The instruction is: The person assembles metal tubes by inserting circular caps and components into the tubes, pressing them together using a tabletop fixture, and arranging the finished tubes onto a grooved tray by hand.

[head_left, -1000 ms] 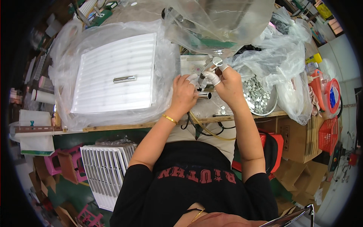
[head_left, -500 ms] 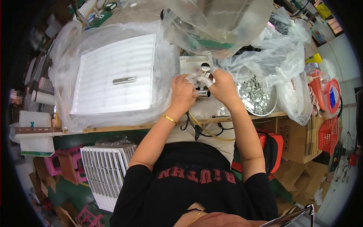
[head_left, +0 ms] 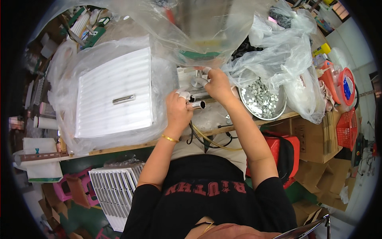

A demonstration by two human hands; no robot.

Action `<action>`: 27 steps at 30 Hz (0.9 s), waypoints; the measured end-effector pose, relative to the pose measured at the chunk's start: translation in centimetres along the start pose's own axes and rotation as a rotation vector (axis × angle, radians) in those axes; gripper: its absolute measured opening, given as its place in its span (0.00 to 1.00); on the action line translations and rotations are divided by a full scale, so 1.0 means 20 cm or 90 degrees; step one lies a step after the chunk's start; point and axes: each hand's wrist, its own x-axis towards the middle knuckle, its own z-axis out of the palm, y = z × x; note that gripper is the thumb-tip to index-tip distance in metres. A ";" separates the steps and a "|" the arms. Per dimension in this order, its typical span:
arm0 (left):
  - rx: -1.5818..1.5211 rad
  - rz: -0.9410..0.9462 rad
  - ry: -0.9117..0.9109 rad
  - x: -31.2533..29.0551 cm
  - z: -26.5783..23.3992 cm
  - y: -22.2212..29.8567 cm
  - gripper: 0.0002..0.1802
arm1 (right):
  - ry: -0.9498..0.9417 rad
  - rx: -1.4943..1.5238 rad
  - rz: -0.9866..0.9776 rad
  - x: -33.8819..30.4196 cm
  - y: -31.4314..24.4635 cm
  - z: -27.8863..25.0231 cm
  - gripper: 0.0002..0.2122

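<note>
My left hand (head_left: 179, 109), with white covers on some fingertips, is closed around a short shiny metal tube (head_left: 197, 105). The tube lies almost level, its open end toward the right. Farther forward, my right hand (head_left: 219, 85) is closed at an upright metal part of a bench fixture (head_left: 197, 81); what its fingertips grip, if anything, is hidden. Another shiny tube (head_left: 124, 99) lies on a white ridged sheet (head_left: 113, 79) to the left. Right of my right hand, a round metal dish (head_left: 283, 104) holds many small silvery discs (head_left: 260, 97).
Clear plastic film (head_left: 191, 28) hangs over the fixture, and more plastic bags (head_left: 278, 55) lie behind the dish. A yellow hose (head_left: 211, 143) hangs at the table's wooden front edge (head_left: 131, 146). Below left stands a stack of white trays (head_left: 113, 191); cardboard boxes (head_left: 314, 139) stand at the right.
My hands have moved apart: the left drew back leftward with the metal tube, the right reached forward to the fixture. The whole view has shifted slightly.
</note>
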 end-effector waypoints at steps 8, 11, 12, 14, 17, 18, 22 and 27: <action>-0.179 -0.166 0.084 0.17 0.11 0.01 0.15 | 0.053 -0.123 -0.121 -0.03 0.05 0.05 0.14; -0.196 -0.120 0.084 0.26 0.14 0.01 0.14 | -0.078 -0.234 -0.086 -0.05 0.04 0.04 0.13; -0.245 -0.041 0.139 0.27 0.13 0.03 0.13 | -0.035 -0.213 -0.112 -0.06 0.04 0.04 0.11; -0.270 0.076 0.206 0.31 0.04 0.11 0.12 | -0.022 -0.232 -0.138 -0.07 0.05 0.06 0.11; -0.181 0.237 0.265 0.28 -0.23 0.21 0.08 | -0.053 -0.217 -0.141 -0.05 0.03 0.09 0.11; -0.173 0.210 0.188 0.25 -0.32 0.20 0.08 | -0.063 -0.196 -0.148 -0.04 0.04 0.07 0.11; 0.160 0.172 0.010 0.16 -0.59 -0.10 0.15 | -0.016 0.108 -0.017 0.09 0.37 -0.09 0.11; 0.381 -0.089 -0.224 -0.11 -0.90 -0.53 0.14 | -0.013 -0.299 0.075 0.44 0.63 -0.27 0.11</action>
